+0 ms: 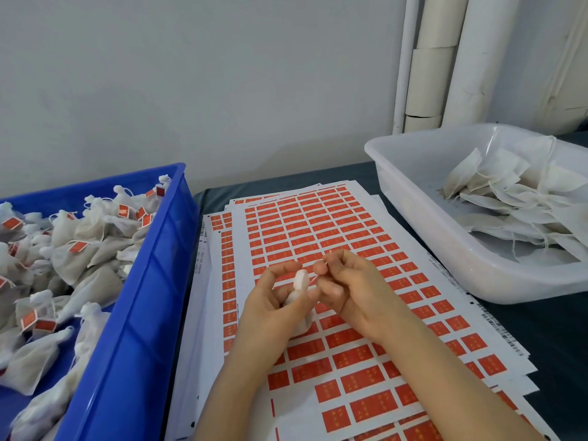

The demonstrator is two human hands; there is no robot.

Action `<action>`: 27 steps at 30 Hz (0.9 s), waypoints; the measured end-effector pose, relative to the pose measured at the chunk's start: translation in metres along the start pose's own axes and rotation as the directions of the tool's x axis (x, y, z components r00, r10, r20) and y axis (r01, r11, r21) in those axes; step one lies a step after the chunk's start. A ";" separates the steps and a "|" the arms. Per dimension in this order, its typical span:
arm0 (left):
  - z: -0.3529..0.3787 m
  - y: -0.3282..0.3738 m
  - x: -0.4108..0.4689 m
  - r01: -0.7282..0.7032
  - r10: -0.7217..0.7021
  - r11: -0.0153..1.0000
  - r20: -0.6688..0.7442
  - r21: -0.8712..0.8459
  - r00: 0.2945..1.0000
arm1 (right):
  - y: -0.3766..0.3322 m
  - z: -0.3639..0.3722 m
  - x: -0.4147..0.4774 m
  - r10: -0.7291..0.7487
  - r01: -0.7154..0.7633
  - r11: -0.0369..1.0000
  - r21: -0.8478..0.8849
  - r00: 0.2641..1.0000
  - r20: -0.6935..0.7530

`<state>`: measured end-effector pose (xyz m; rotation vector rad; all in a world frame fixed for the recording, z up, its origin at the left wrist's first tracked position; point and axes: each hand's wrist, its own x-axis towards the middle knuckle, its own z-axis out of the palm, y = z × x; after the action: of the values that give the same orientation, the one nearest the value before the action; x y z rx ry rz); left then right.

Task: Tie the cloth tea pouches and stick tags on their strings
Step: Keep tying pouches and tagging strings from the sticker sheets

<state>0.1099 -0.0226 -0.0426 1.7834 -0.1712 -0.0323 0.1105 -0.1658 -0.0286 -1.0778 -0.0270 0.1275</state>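
Sticker sheets (356,380) cover dark table (560,329) against pale grey wall (222,90)

The rectangular plastic crate (152,281) is bright blue. The tied cloth pouches (79,259) heaped in it are off-white, with small orange-red paper tags (78,246) among them. The paper sticker sheets (318,224) show a regular grid of orange-red rectangles on white backing, with black barcode print along the edges. The small cloth pouch (300,281) in the grip of the left hand (270,303) is white, and the thin string (315,278) pinched by the right hand (353,291) is pale. The shallow plastic tub (413,198) is translucent white, its flat untied pouches (496,183) cream-grey. The bench (556,329) is dark slate grey, the wall (222,74) pale grey.
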 end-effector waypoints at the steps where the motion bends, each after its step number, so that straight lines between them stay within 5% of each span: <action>1: 0.000 0.000 -0.001 -0.008 0.008 1.000 -0.006 0.001 1.000 | -0.001 0.000 0.001 0.003 -0.004 0.997 0.076 1.000 0.004; 6: 0.001 -0.004 0.001 -0.054 0.058 0.992 -0.032 0.114 0.998 | -0.004 -0.004 0.005 -0.008 0.026 0.975 0.223 0.997 -0.082; 20: 0.002 -0.001 0.002 -0.084 0.091 0.982 -0.033 0.168 0.995 | -0.007 -0.008 0.011 -0.042 0.092 0.989 0.117 0.929 -0.368; 27: 0.000 0.001 -0.005 -0.117 0.106 0.978 0.073 0.170 0.992 | -0.010 -0.008 0.005 -0.135 0.132 0.991 -0.030 0.951 -0.277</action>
<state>0.1051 -0.0225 -0.0422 1.9450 -0.3286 0.0073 0.1173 -0.1767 -0.0236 -1.0935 0.1536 -0.1480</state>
